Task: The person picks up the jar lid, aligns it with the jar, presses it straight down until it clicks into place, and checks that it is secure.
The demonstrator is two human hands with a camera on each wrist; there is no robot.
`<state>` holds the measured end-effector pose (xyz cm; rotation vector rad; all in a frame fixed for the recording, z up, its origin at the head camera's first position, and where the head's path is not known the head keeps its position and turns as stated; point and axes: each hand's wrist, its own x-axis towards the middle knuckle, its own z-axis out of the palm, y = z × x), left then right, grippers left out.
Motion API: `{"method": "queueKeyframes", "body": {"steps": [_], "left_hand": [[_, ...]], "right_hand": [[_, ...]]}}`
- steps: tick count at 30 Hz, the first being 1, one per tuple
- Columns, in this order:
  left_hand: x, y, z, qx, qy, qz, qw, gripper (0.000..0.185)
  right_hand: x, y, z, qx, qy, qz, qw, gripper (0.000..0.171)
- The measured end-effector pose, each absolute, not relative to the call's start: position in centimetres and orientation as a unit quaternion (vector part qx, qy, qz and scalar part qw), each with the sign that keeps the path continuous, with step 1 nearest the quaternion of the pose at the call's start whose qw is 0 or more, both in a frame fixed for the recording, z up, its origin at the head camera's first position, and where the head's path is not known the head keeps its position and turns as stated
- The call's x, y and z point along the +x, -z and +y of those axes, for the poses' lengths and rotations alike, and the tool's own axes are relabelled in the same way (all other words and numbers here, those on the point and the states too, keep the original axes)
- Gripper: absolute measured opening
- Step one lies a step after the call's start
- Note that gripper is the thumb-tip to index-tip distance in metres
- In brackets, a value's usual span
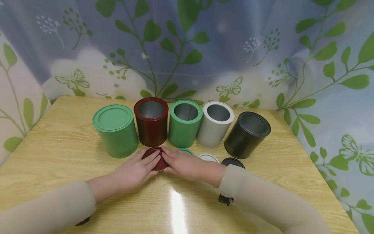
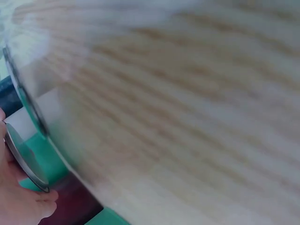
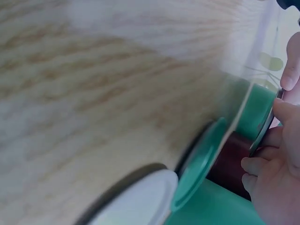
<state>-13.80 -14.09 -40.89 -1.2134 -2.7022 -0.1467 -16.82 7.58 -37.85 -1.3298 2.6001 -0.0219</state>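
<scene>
Both hands hold a dark red round lid in front of the row of cans. My left hand grips its left side, fingers over the top. On the opposite side my right hand pinches the rim between fingers and thumb. Both wrist views show the lid raised off the table, its metal underside facing down. Just behind it stands a dark red can with an uncovered top. A green lid and a white lid lie beside the right hand; a black lid is under the right forearm's far side.
Left of the red can is a larger green can with its lid on. To the right stand a smaller green can, a light grey can and a black can, all topless. A leaf-patterned curtain hangs behind the wooden table.
</scene>
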Motion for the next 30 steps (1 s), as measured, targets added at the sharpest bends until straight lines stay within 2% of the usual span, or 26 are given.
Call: {"method": "queueKeyframes", "body": {"steps": [5,10,15,22,30], "left_hand": [[-13.8,39.9,-14.0,-0.408,0.060,-0.904,0.110,0.052],[-13.6,38.7,-13.9,-0.406,0.070,-0.904,0.112,0.053],[-13.7,37.1,-14.0,-0.422,0.067,-0.892,0.145,0.052],[-14.1,34.9,-14.0,-0.442,0.068,-0.874,0.187,0.063],[-14.7,33.3,-14.1,-0.444,0.063,-0.872,0.197,0.073]], "right_hand": [[-16.6,36.8,7.8,-0.456,0.001,0.887,0.076,0.059],[-16.1,35.5,8.0,-0.451,-0.001,0.890,0.065,0.058],[-15.8,34.0,8.3,-0.453,-0.011,0.890,0.045,0.058],[-16.0,32.1,8.5,-0.454,0.002,0.891,0.001,0.056],[-16.4,30.6,8.6,-0.457,0.010,0.889,-0.017,0.056]]}}
